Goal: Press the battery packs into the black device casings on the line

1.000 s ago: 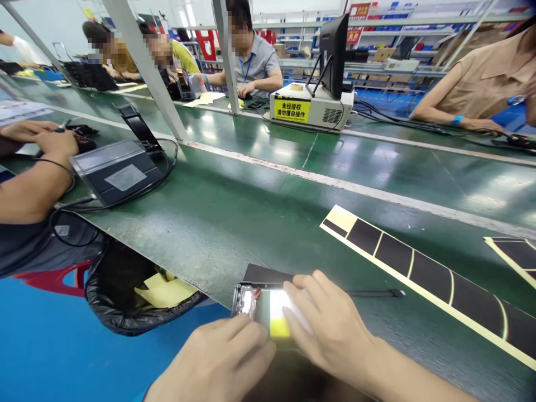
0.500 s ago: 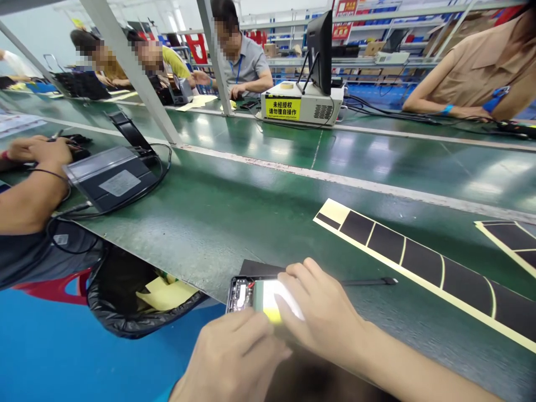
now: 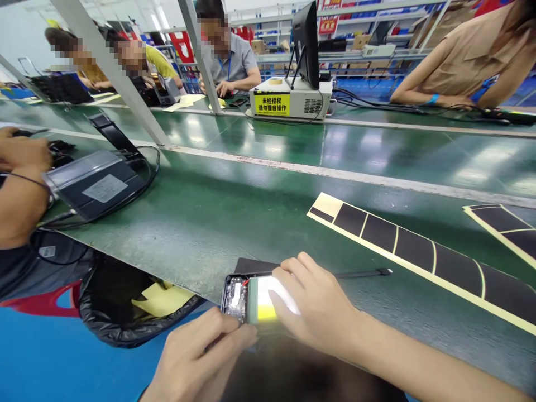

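An opened device (image 3: 235, 298) with a dark frame and exposed circuit parts lies near the table's front edge. A bright white and yellow block (image 3: 267, 298) with a green band fills its right part. My right hand (image 3: 314, 304) grips the device from the right, thumb across the white surface. At the lower left corner, my left hand (image 3: 205, 346) has its fingers pressed together on the frame's edge; whether they pinch anything small is hidden. Behind the device is a dark flat piece (image 3: 255, 266), and a black cable (image 3: 364, 273) runs out to the right.
Strips of black stickers (image 3: 379, 231) lie at the right. On the left are a black box with cables (image 3: 104, 187) and a neighbour's arm (image 3: 23, 190). A lined bin (image 3: 104, 324) hangs below the edge. A monitor (image 3: 307, 44) and people are across the table.
My left hand has moved left and down from the white block to the device's lower left corner, uncovering more circuitry. My right hand stays on the block. The whole view has shifted slightly.
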Motion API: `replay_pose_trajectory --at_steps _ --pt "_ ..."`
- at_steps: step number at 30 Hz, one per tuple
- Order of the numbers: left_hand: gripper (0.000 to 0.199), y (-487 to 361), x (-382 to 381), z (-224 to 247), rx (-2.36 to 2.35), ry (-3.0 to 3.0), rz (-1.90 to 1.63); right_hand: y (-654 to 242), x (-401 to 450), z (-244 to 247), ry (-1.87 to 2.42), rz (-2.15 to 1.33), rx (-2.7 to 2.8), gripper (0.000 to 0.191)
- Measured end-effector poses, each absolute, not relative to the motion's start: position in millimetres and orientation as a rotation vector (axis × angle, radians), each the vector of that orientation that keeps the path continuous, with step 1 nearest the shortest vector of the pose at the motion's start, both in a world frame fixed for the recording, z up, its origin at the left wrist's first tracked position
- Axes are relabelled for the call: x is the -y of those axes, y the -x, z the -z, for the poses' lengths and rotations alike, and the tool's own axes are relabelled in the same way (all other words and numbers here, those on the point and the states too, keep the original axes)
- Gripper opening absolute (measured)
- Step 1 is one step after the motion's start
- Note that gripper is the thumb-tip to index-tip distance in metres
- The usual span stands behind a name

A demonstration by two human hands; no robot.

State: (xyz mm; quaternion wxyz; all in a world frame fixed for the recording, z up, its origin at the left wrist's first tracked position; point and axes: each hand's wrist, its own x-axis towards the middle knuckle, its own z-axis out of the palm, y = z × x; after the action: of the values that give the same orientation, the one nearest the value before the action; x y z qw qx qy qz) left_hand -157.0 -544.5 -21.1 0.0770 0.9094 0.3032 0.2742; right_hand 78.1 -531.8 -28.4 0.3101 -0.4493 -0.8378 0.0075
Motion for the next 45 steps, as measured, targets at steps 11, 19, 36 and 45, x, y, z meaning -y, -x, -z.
replay_pose_trajectory --at_steps 11,19,36,45 --pt "0.027 148.4 544.5 17.4 -0.873 -2.846 -0.646 -79.3 533.3 28.0 1.160 -0.023 2.205 0.019" --pt "0.023 151.8 555.6 11.2 -1.076 -2.931 -0.582 -78.3 533.4 27.0 1.185 -0.050 2.179 0.020" --pt "0.027 134.6 559.6 -15.3 -1.290 -3.109 -0.292 -79.0 533.0 24.4 1.269 -0.119 2.155 0.026" --pt "0.036 130.7 560.7 -19.2 -1.272 -3.196 -0.141 -78.9 533.5 23.2 1.276 -0.109 2.151 0.028"
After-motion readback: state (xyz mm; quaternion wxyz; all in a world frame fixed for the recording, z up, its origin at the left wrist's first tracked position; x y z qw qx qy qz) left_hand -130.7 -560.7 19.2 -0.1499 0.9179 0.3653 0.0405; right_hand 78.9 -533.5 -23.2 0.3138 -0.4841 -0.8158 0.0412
